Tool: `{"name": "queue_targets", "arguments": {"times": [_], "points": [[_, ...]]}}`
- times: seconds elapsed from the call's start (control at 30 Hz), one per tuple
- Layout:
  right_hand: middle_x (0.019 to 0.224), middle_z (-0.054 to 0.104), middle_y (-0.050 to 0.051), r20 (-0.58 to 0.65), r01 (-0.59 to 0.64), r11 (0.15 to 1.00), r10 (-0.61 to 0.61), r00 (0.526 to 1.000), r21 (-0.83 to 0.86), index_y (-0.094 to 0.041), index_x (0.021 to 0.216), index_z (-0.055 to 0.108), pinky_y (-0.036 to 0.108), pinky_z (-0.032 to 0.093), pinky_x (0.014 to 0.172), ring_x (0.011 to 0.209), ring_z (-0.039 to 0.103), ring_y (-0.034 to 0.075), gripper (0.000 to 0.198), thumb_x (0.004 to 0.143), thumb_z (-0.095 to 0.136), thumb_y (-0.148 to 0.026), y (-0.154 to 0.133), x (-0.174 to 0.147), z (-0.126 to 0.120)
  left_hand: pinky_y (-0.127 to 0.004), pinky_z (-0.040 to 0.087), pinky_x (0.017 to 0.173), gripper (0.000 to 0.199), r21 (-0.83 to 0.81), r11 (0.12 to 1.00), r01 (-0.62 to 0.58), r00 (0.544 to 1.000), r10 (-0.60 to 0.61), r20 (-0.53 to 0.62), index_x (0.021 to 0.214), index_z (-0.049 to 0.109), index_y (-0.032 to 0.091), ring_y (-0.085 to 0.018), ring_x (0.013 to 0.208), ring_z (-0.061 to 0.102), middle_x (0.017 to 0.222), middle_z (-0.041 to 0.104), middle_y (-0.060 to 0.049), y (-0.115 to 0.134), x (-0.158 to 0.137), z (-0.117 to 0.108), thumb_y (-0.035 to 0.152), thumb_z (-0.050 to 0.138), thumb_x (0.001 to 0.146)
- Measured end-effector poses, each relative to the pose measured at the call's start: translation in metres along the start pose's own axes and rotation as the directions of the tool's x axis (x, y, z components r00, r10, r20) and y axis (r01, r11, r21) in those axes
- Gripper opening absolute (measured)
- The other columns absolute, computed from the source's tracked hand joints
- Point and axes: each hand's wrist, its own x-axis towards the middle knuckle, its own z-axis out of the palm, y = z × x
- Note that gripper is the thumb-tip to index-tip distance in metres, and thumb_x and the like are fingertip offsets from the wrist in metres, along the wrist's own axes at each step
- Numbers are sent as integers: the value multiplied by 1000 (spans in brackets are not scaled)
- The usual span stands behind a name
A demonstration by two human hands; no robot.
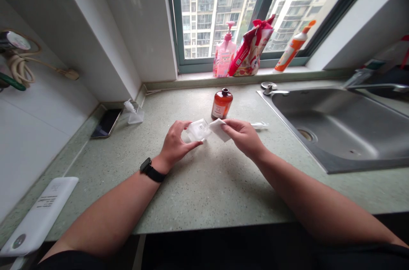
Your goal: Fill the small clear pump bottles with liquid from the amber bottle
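Observation:
My left hand, with a black watch at the wrist, grips a clear square bottle by its sides, tilted so that its round mouth faces up. My right hand pinches a folded white tissue close to that bottle's right edge; whether the two touch I cannot tell. Just behind the hands an amber bottle with a pale label stands upright, its dark neck uncapped. A whitish pump head lies on the counter behind my right hand, which partly hides it.
Left on the counter are a small clear pump bottle, a phone and a white power bank. A steel sink is at right. A pink pump bottle, red bag and orange bottle line the windowsill.

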Motion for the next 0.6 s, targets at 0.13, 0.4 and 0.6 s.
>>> {"name": "queue_targets", "arguments": {"times": [0.13, 0.4, 0.6], "points": [[95, 81, 6, 224, -55, 997, 63, 973, -46, -21, 103, 82, 34, 52, 74, 83, 71, 20, 34, 94, 69, -51, 3, 1, -2, -43, 60, 95, 65, -74, 987, 141, 990, -142, -6, 126, 68, 21, -27, 103, 73, 120, 72, -9, -10, 3, 0, 51, 97, 76], [116, 82, 11, 226, 118, 888, -17, 974, -445, -24, 116, 80, 41, 59, 85, 98, 76, 26, 32, 95, 71, -46, -2, -4, -5, -45, 61, 97, 64, -105, 973, 205, 978, -208, -14, 127, 70, 21, -28, 106, 75, 123, 73, -10, -14, 4, 1, 47, 98, 75], [117, 81, 11, -20, -7, 641, -12, 1000, -767, -26, 115, 81, 47, 58, 100, 113, 75, 32, 39, 89, 72, -53, 15, 31, -116, -46, 61, 98, 63, -104, 975, 194, 981, -194, 6, 129, 69, 21, -28, 108, 75, 123, 74, -11, -14, 5, 1, 44, 97, 78]]}}
